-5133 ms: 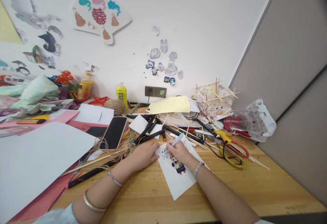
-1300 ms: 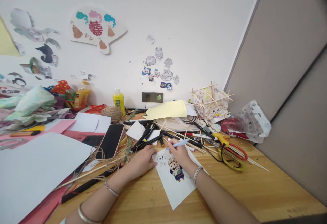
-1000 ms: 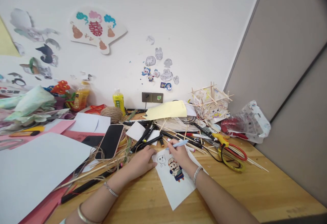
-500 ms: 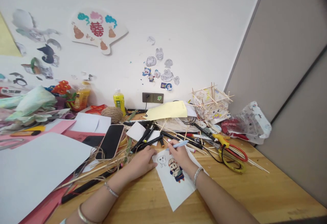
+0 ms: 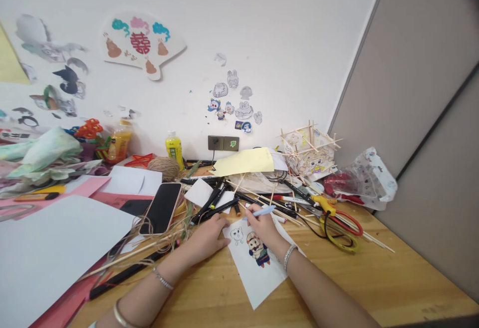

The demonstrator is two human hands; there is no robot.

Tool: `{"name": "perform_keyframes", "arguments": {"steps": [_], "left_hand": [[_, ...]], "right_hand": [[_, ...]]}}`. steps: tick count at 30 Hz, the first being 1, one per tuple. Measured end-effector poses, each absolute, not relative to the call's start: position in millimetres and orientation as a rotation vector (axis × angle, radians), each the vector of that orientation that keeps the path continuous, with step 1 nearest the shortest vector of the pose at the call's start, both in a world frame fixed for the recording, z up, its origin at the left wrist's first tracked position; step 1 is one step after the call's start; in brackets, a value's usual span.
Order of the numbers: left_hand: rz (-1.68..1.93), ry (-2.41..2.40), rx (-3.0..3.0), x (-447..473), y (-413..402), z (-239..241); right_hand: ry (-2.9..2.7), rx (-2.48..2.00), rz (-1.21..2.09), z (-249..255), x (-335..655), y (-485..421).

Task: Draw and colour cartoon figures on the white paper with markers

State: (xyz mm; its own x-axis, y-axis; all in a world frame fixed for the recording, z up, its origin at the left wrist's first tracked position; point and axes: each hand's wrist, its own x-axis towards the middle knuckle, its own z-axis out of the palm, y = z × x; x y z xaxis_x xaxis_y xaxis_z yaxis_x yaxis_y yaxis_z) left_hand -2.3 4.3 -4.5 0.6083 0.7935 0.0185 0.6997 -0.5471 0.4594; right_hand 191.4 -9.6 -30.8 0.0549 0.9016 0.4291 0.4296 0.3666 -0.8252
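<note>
A white sheet of paper (image 5: 255, 286) lies tilted on the wooden table, bearing a coloured cartoon figure (image 5: 258, 251) and a small outlined face (image 5: 236, 234). My right hand (image 5: 265, 228) grips a light blue pen (image 5: 266, 211) over the sheet's upper part; the pen's tip sits near the top edge, above the outlined face. With fingers loosely bent and thumb apart, my left hand (image 5: 211, 235) rests at the sheet's upper left edge and holds nothing. Black markers (image 5: 211, 202) lie just beyond both hands.
Left of my arms are a phone (image 5: 161, 209), twine, wooden sticks and a large white sheet (image 5: 63, 253). Scissors (image 5: 339, 225) with yellow and red handles lie on the right. Behind stand a yellow-green bottle (image 5: 174, 149) and a stick frame (image 5: 310, 151) against the wall.
</note>
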Motion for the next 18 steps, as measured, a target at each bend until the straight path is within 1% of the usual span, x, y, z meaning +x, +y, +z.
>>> {"name": "perform_keyframes", "arguments": {"steps": [18], "left_hand": [[0.322, 1.199, 2.448, -1.1, 4.7, -6.4]], "right_hand": [[-1.527, -1.182, 0.483, -30.3, 191.6, -8.6]]}}
